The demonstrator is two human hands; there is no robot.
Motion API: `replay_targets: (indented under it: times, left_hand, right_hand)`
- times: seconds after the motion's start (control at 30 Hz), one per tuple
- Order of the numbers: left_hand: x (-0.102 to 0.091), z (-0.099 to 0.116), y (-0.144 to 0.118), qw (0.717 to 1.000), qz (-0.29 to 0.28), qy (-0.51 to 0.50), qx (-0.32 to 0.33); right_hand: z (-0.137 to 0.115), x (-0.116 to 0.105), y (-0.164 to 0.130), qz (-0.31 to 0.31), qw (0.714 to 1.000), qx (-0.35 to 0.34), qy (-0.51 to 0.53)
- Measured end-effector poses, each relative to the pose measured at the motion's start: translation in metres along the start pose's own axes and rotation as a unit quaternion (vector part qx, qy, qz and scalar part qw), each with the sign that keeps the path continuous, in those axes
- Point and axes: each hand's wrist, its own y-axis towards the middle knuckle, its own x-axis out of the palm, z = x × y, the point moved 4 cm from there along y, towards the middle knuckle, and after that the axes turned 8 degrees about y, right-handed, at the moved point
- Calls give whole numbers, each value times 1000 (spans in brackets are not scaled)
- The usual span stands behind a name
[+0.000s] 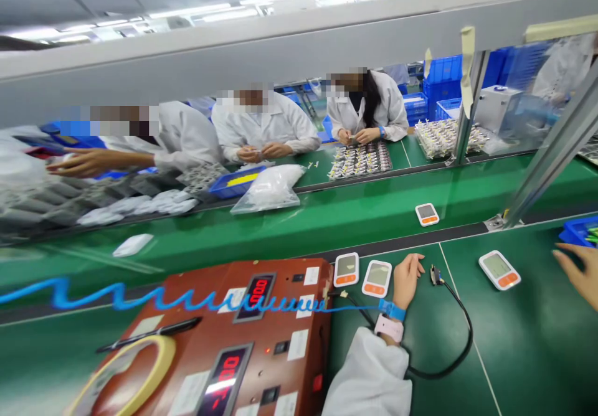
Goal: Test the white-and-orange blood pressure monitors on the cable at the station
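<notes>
Green bench mat [514, 354] under our hands, white line marks on it, a green conveyor belt [327, 220] just beyond, grey frame rail overhead, ceiling strip lights. Across the belt, three people in white coats work at trays of small parts; blue crates are stacked behind them.

Our left hand [406, 279] lies flat on the mat, fingers loosely together, holding nothing, blue wrist strap [391, 309] with coiled blue cord running away to the left. Just left of it, nearly touching, sits a white monitor unit [376, 278], screen up, orange button end toward us, long axis running away from us with a slight tilt. A second unit [346, 269] lies just beyond that one, same orientation.

Our right hand [578, 274] comes in at the frame edge, fingers spread open, empty, near a blue bin [579, 229]. Between the hands lies a third unit [499, 269], long axis diagonal, orange end toward the right hand. A black cable plug [436, 275] rests just right of the left fingertips.

Red tester box [243, 341] left of the left hand: red digit displays, not readable; tape roll [135, 366] on top.
</notes>
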Motion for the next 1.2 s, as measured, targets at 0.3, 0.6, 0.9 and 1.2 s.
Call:
replay_targets:
  times: [0.3,0.6,0.9,1.2]
  left_hand:
    - [1,-4,-1,1000,3,-5,-7]
    - [3,-6,0,999,8,-36,-23]
    - [0,-6,1,988,55,-130,-57]
    - [2,-7,2,993,38,-95,-55]
  right_hand:
    - [-155,253,19,-214,976,-4,52]
    - [-180,321,16,-214,952,31,214]
    - [-155,273,-17,-273,836,104,465]
    - [-143,242,-59,-233,790,139,549]
